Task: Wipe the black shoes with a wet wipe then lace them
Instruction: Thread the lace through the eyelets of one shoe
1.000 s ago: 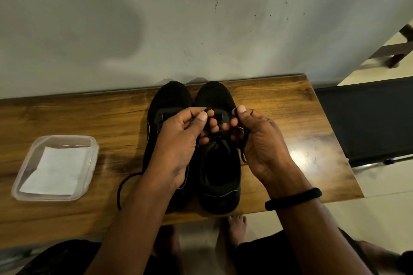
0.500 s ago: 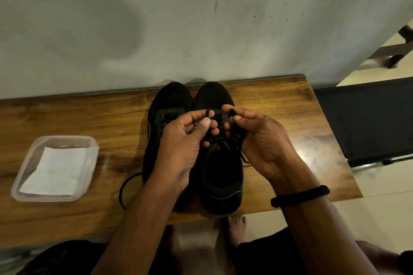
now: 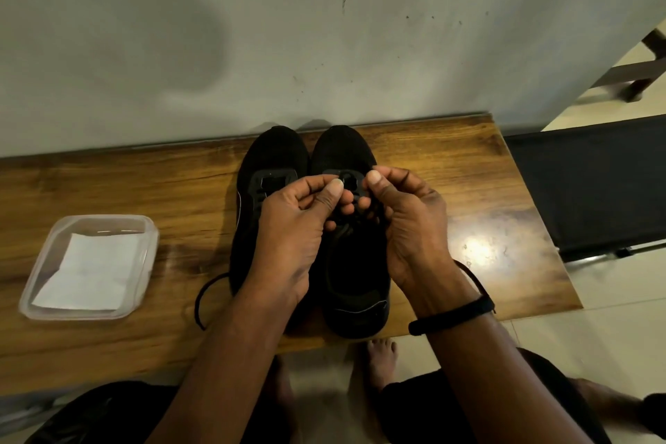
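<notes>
Seen from above, two black shoes sit side by side on a glossy wooden table (image 3: 108, 184), toes towards a pale, scuffed wall (image 3: 324, 29) and touching along their inner sides. The left shoe (image 3: 270, 155) has a matte knit upper and a smooth, stiffer eyelet panel. The right shoe (image 3: 353, 285) is the same make, and its dark, rounded opening faces the viewer.

Both hands meet over the right shoe's eyelets. The left hand (image 3: 288, 227) has its fingers curled, with thumb and forefinger pinching a thin black lace (image 3: 346, 178). The right hand (image 3: 407, 223) is curled the same way and pinches the same lace just beside it, so the fingertips of the two hands nearly touch (black cord on black fabric, so its exact path through the eyelets cannot be made out). A slim black wristband (image 3: 450, 314) circles the right wrist.

A loose lace (image 3: 205, 296) curves in a thin arc on the wood beside the left shoe's heel.

Well to the left stands a shallow box (image 3: 151, 238) of clear plastic, rectangular with rounded corners. A flat white wipe (image 3: 90, 270) lies inside it, folded and slightly askew.

To the right of the table is a black fabric seat (image 3: 594, 184). Bare feet (image 3: 382, 357) rest on pale floor tiles below the table's near edge.
</notes>
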